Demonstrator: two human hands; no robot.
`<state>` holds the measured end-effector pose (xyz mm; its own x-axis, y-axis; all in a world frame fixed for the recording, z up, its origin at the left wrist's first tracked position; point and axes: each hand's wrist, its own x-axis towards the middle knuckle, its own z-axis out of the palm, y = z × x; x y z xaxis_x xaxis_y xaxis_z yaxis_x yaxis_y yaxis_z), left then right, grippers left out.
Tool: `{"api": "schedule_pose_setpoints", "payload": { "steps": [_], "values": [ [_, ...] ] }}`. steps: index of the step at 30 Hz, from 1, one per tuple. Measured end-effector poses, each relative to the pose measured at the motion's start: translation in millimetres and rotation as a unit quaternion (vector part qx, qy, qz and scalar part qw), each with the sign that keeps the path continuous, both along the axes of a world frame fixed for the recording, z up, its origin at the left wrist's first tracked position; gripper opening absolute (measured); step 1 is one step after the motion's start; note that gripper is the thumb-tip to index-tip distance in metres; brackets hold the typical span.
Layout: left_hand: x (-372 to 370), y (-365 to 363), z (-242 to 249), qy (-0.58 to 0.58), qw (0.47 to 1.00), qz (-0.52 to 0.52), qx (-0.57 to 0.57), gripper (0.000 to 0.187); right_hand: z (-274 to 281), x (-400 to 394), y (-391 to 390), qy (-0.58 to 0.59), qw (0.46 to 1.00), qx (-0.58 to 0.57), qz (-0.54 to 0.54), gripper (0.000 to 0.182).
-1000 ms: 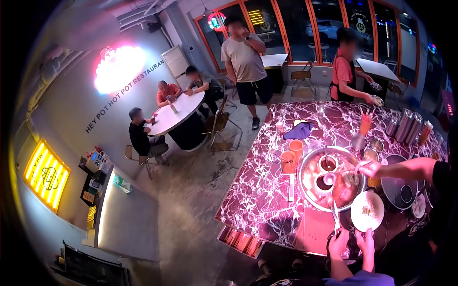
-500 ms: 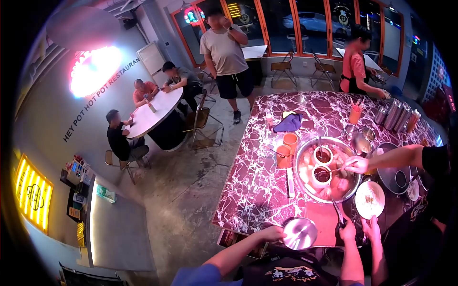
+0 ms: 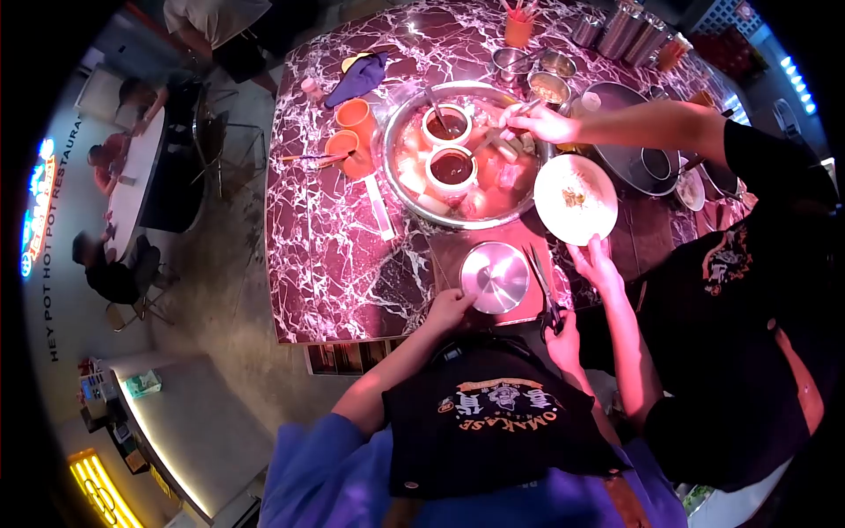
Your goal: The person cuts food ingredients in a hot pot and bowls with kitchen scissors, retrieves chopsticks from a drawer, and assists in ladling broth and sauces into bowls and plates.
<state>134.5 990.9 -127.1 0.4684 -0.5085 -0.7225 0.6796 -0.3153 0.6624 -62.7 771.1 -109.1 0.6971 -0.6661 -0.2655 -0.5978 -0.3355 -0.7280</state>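
My left hand [image 3: 451, 308] grips the left edge of a round silver metal plate [image 3: 495, 278], held over a reddish-brown board [image 3: 446, 247] at the table's front edge. Scissors with black handles [image 3: 552, 311] are in my right hand [image 3: 562, 336], blades pointing away from me. Beyond them stands a large metal pan [image 3: 419, 211] of food in reddish broth, with two small pots of dark sauce [image 3: 451, 169] inside. A co-worker at my right holds a white plate [image 3: 576, 220] beside the pan and reaches over the food with a utensil in the other hand.
Orange cups [image 3: 354, 116], a dark cloth [image 3: 359, 81] and a white strip [image 3: 380, 208] lie left of the pan. A dark pan [image 3: 625, 167], metal bowls and canisters [image 3: 620, 32] stand to its right. Several people are around the room at the left.
The view has tilted down and shifted. The co-worker's utensil has moved from the sauce pot to food at the pan's right side. The metal plate and scissors are still in my hands.
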Motion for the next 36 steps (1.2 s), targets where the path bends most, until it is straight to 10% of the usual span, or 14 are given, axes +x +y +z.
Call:
{"api": "schedule_pose_setpoints", "payload": {
  "steps": [8, 10, 11, 12, 13, 15, 16, 28, 33, 36],
  "values": [
    [8.0, -5.1, -13.4, -0.101, 0.991, 0.045, 0.08, 0.049, -32.6, 3.7, -43.1, -0.08, 0.991, 0.107, 0.027, 0.043],
    [3.7, 6.5, -21.7, -0.416, 0.863, -0.044, 0.283, 0.044, -21.1, 48.2, -66.0, -0.029, 0.994, 0.027, 0.1, 0.052],
    [6.0, 5.9, -10.4, -0.375, 0.88, -0.076, 0.281, 0.039, 3.3, 99.6, -92.4, 0.109, 0.933, -0.201, 0.279, 0.056],
    [9.5, 2.3, -3.5, -0.377, 0.88, -0.078, 0.278, 0.039, 18.4, 149.2, -117.0, 0.226, 0.692, -0.482, 0.488, 0.061],
    [12.3, -2.6, 1.5, -0.386, 0.864, -0.115, 0.303, 0.038, 23.9, 160.3, -118.9, 0.236, 0.646, -0.517, 0.51, 0.065],
    [18.6, -1.7, -1.7, -0.389, 0.843, -0.167, 0.331, 0.038, -21.4, 45.8, -56.9, 0.088, 0.972, -0.102, 0.192, 0.044],
    [21.9, -0.9, -0.4, -0.392, 0.847, -0.167, 0.318, 0.038, -40.8, -9.6, -24.7, -0.067, 0.997, 0.036, 0.015, 0.034],
    [6.8, 68.3, -4.6, -0.372, 0.894, -0.111, 0.225, 0.023, -4.0, 2.4, -9.9, 0.07, 0.992, -0.101, -0.013, 0.049],
    [-7.7, 110.2, 25.2, -0.157, 0.983, 0.086, 0.051, 0.011, -19.6, -6.7, -17.8, 0.054, 0.994, -0.096, -0.013, 0.048],
    [14.6, 105.5, 50.4, -0.237, 0.963, 0.117, 0.043, 0.017, -10.5, -1.3, -18.4, 0.039, 0.995, -0.091, -0.017, 0.049]
  ]
}}
